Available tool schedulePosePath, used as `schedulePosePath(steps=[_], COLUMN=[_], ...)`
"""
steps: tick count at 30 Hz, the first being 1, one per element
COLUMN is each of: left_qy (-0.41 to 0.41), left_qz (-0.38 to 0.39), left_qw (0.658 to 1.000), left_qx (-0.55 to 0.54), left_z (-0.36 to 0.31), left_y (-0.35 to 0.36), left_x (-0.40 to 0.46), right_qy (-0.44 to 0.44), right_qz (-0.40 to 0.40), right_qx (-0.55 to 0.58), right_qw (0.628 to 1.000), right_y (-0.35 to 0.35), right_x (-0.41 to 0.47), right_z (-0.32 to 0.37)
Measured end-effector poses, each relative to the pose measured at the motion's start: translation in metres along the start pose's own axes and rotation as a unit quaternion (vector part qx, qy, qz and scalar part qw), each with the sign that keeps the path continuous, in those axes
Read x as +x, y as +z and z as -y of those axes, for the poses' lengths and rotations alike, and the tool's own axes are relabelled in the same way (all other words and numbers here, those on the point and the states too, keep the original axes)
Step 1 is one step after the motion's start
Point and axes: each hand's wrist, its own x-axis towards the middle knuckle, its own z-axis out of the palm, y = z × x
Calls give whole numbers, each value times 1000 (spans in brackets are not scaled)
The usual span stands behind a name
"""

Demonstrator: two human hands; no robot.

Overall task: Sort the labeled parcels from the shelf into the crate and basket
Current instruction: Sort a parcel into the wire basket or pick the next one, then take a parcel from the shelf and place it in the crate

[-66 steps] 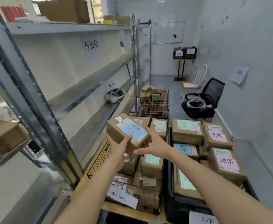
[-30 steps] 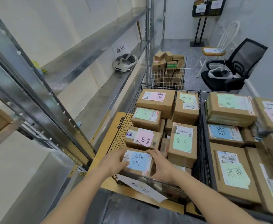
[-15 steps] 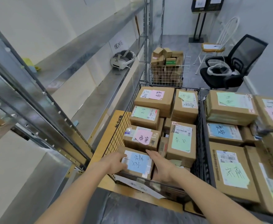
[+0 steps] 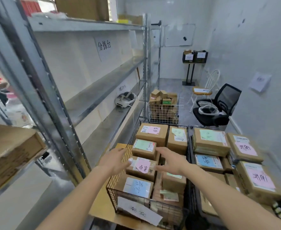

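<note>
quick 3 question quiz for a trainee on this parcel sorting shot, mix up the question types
1. True or false: the left hand and right hand are both holding a parcel.
2. Multiple choice: the blue-labelled parcel at the near end of the wire basket lies: A) on the shelf B) inside the basket C) on the office chair.
3. Short answer: what sits on the metal shelf beyond the basket?

Key
1. False; both hands are open above the basket, holding nothing.
2. B
3. A white headset.
</note>
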Motion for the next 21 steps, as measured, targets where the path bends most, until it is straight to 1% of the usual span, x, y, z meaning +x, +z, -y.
schedulePosePath(steps=[3,7,10,13,16,19,21], left_qy=[-25,-94,-149,-190,-253,-316,-344], left_qz=[-61,-128,-191,-236,-260,-268,-264], left_qw=[998,987,970,953,932,910,901], left_qx=[20,32,23,-11,8,22,19], left_z=[7,25,34,40,58,80,94], left_y=[-54,-113,-143,-166,-179,-185,-186], left_x=[-34,-94,-141,-197,-251,-298,-319], right_qy=[-59,-154,-219,-282,-333,-354,-362], right_qz=[-28,-60,-90,-86,-79,-69,-62], right_qx=[-3,25,41,53,59,74,76], right_qw=[998,986,971,954,938,930,927], right_y=[-41,-83,-92,-92,-85,-71,-61], right_x=[2,0,-7,-16,-26,-32,-33], right_z=[41,109,155,206,263,311,333])
